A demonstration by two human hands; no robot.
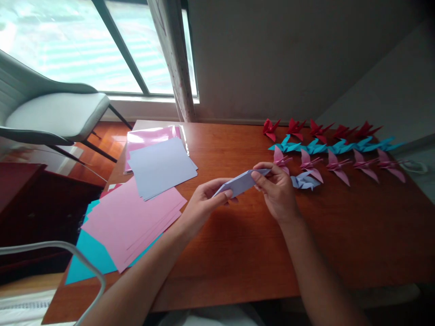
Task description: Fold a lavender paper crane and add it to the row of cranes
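Observation:
A folded piece of pale lavender paper (242,184) is held above the wooden table between both hands. My left hand (211,194) is closed on its near left end, thumb on top. My right hand (274,185) pinches the far right end between thumb and fingers. Just right of my right hand rests a lavender paper crane (305,181). Behind it stand rows of pink paper cranes (336,166), blue paper cranes (314,146) and red paper cranes (319,130).
On the table's left side lie lavender sheets (163,167), pink sheets (132,222), blue sheets (90,256) and a shiny pink packet (152,134). A chair (57,113) stands by the window. A pale curved bar (50,244) crosses the lower left. The wooden table (238,267) ends at a wall behind.

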